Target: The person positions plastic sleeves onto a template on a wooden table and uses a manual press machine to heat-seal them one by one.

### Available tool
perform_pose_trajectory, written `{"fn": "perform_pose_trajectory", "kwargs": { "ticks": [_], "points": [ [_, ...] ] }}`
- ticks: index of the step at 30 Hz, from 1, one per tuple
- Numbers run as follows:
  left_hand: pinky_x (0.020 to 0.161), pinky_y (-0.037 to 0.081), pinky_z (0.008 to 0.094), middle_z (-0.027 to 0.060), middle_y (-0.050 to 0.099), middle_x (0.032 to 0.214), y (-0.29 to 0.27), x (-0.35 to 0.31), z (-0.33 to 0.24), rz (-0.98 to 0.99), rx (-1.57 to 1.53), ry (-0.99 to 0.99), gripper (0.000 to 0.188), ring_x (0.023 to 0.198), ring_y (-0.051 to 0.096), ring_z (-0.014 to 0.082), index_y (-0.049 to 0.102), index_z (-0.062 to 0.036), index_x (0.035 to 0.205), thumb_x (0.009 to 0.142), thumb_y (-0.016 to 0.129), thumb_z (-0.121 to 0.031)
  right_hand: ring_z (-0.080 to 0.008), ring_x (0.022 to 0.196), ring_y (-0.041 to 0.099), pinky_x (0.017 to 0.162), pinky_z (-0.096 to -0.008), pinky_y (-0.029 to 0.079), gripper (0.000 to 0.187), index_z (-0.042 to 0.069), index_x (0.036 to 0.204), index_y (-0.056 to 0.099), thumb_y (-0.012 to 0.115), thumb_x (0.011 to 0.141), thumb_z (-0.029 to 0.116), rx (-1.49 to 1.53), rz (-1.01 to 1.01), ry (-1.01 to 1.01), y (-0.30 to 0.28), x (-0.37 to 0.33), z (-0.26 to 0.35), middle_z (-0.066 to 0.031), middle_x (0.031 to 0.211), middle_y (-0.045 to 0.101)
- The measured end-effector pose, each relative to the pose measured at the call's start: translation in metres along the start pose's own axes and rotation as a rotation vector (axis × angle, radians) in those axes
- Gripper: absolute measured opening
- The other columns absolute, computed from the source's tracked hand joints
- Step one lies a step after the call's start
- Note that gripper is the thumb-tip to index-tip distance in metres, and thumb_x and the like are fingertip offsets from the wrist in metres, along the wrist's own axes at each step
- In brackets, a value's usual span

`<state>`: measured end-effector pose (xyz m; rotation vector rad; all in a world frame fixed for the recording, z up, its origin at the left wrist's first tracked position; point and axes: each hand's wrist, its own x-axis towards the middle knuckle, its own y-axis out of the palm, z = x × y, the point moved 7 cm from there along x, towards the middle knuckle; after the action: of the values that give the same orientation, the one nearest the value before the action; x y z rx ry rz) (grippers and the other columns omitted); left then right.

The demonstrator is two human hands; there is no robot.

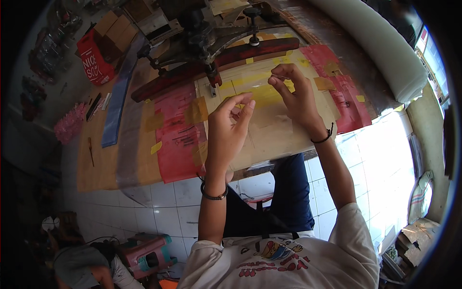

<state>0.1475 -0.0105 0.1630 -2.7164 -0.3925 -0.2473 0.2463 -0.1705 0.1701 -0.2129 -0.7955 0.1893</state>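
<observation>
My left hand (pixel 228 127) hovers over the work table, thumb and forefinger pinched together at its upper right. To its right and a little farther off, my right hand (pixel 299 98) also pinches thumb and forefinger. A thin, clear, glinting edge shows at the right fingertips; what either hand holds is too faint to make out. Beneath both lies a pale work surface (pixel 274 137) with yellow patches, flanked by a red taped sheet (pixel 180 130) and another red sheet (pixel 339 91). Just beyond stands a dark metal machine (pixel 204 45) with a long, curved-looking dark red bar (pixel 260 49).
Left on the table are a blue strip (pixel 118 101), a thin brown tool (pixel 91 151), a red bag (pixel 94 58) and cardboard boxes (pixel 113 29). A large white roll (pixel 385 43) lies at the far right. Another person (pixel 82 267) crouches lower left, by a pink stool (pixel 149 255).
</observation>
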Motion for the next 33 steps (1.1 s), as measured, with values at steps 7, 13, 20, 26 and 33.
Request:
{"fn": "perform_pose_trajectory", "kwargs": {
  "ticks": [7, 13, 20, 26, 33],
  "points": [
    [0.06, 0.047, 0.0198, 0.0041, 0.07, 0.084, 0.016, 0.016, 0.01, 0.02, -0.387, 0.097, 0.024, 0.07, 0.06, 0.0045, 0.069, 0.004, 0.111, 0.103, 0.06, -0.017, -0.0163, 0.097, 0.07, 0.083, -0.0283, 0.053, 0.033, 0.003, 0.126, 0.051, 0.067, 0.098, 0.011, 0.28, -0.038, 0.166, -0.004, -0.002, -0.024, -0.0095, 0.099, 0.073],
    [0.059, 0.046, 0.0211, 0.0063, 0.07, 0.087, 0.01, 0.014, 0.008, -0.043, -0.407, 0.192, 0.023, 0.072, 0.061, 0.0069, 0.068, 0.0033, 0.119, 0.1, 0.062, -0.01, -0.0111, 0.09, 0.066, 0.078, -0.0259, 0.051, 0.035, 0.004, 0.13, 0.047, 0.063, 0.101, 0.013, 0.448, -0.056, 0.206, -0.004, -0.002, -0.023, -0.0081, 0.096, 0.073],
    [0.068, 0.051, 0.0204, 0.0045, 0.069, 0.075, 0.004, 0.013, 0.005, -0.137, -0.37, 0.281, 0.036, 0.071, 0.067, 0.0065, 0.062, 0.0022, 0.131, 0.096, 0.066, -0.004, -0.0086, 0.083, 0.061, 0.075, -0.0245, 0.048, 0.037, 0.005, 0.132, 0.047, 0.064, 0.1, 0.014, 0.406, -0.068, 0.194, -0.008, -0.002, -0.015, -0.0079, 0.096, 0.074],
    [0.063, 0.05, 0.0208, 0.0043, 0.069, 0.081, 0.002, 0.01, 0.004, -0.103, -0.327, 0.342, 0.042, 0.075, 0.066, 0.0071, 0.056, 0.0019, 0.137, 0.097, 0.065, -0.005, -0.0078, 0.08, 0.059, 0.072, -0.0241, 0.048, 0.037, 0.004, 0.132, 0.048, 0.063, 0.101, 0.017, 0.428, -0.066, 0.214, -0.007, -0.004, -0.016, -0.0088, 0.1, 0.075],
    [0.059, 0.051, 0.023, 0.0075, 0.07, 0.087, 0.008, 0.012, 0.004, -0.024, -0.447, 0.266, 0.034, 0.07, 0.065, 0.0103, 0.057, 0.0021, 0.133, 0.099, 0.06, -0.005, -0.0088, 0.08, 0.059, 0.068, -0.0249, 0.05, 0.036, 0.004, 0.135, 0.05, 0.059, 0.104, 0.019, 0.552, 0.054, 0.195, -0.006, -0.003, -0.017, -0.0098, 0.107, 0.074]
  ]
}}
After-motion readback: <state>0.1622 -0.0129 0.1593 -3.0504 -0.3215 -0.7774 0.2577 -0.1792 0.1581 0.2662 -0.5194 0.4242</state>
